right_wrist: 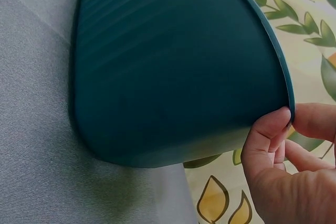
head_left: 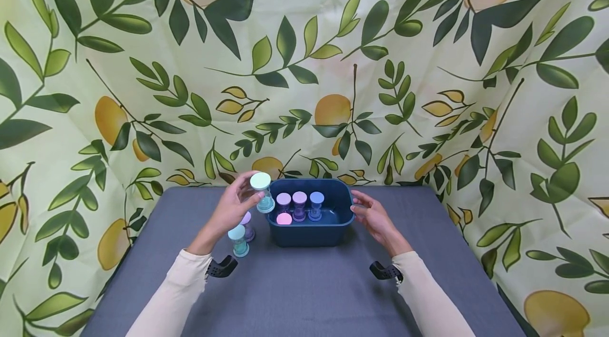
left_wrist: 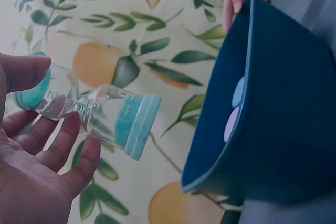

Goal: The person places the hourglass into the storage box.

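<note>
1. my left hand (head_left: 234, 209) has its fingers and thumb curled round a teal sand timer (head_left: 262, 193), holding it by the glass waist, raised above the grey table (head_left: 304, 284) at the left rim of the blue tub (head_left: 309, 234).
2. my right hand (head_left: 375, 216) pinches the tub's right rim between thumb and fingertips, and the tub sits flat on the table.
3. to do this well, i judge the timer should go upright over the free floor at the tub's near left, clear of the lilac timer (head_left: 283, 203), the purple timer (head_left: 299, 205), the blue timer (head_left: 316, 205) and the pink cap (head_left: 284, 218) already inside.
4. i reckon it pays to lower it straight and loosen my fingers only once its base sits flat; the right hand should keep the tub from sliding.
5. two more timers stand on the table beside the tub's left wall, a second teal timer (head_left: 238, 240) and another purple one (head_left: 247, 225) partly hidden behind my wrist.
6. the head view alone shows the row inside the tub and the timers outside it.
7. the left wrist view shows what the head view cannot: my fingers (left_wrist: 67, 135) on the clear glass, and the ribbed teal cap (left_wrist: 137, 125).
8. the right wrist view shows my thumb (right_wrist: 315, 120) on the outer side of the rim and the tub's ribbed outer wall (right_wrist: 173, 72), but no timers.
</note>
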Available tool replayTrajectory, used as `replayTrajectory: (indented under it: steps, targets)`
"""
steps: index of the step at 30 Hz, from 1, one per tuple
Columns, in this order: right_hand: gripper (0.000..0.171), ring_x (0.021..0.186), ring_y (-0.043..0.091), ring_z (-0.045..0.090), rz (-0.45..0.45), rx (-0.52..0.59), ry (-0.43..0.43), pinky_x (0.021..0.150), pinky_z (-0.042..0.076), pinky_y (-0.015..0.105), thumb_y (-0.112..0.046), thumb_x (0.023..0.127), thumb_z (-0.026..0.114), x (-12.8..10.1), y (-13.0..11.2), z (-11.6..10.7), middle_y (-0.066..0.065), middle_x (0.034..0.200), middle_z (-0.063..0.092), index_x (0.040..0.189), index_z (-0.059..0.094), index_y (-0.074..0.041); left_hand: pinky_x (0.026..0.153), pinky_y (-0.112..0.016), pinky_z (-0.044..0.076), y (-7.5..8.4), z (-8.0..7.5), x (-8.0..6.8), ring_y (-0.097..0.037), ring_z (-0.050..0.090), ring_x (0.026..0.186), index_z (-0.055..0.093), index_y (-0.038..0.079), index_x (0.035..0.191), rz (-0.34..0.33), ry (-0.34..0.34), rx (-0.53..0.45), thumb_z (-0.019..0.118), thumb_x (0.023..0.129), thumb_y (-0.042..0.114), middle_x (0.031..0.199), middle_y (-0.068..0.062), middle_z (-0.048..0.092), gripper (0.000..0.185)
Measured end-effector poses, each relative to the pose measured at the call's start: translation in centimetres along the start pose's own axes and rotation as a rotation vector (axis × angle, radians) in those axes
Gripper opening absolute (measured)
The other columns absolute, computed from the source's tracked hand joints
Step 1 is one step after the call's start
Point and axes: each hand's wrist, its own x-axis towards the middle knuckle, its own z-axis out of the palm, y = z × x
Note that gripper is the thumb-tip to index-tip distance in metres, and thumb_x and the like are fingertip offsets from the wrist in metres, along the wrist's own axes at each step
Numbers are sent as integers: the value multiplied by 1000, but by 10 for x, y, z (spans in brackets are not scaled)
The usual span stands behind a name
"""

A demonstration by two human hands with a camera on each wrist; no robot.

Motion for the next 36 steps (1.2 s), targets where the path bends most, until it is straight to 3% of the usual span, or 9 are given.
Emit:
replayTrajectory:
  steps: [14, 29, 36]
  targets:
    - [55, 111, 25, 47, 9, -7, 2, 80, 51, 23, -3, 98, 53, 1, -1, 0, 9, 127, 42, 150, 40, -13, 106, -50, 45, -4, 48, 25, -36, 55, 124, 47, 0, 136, 15, -66, -103, 68, 90, 3, 131, -23, 59, 50]
    - [54, 106, 20, 48, 12, -1, -2, 80, 50, 24, -2, 97, 53, 0, 0, 0, 10, 127, 42, 149, 42, -13, 108, -47, 44, -14, 97, 42, -34, 56, 124, 48, 4, 134, -97, -202, -159, 69, 89, 3, 134, -19, 58, 50]
    - [54, 103, 18, 49, 7, -17, 10, 80, 51, 24, -2, 97, 54, -1, -1, 0, 9, 126, 42, 149, 42, -14, 100, -41, 50, -25, 117, 51, -32, 57, 120, 47, 3, 133, -154, -280, -177, 69, 89, 6, 133, -19, 57, 50]
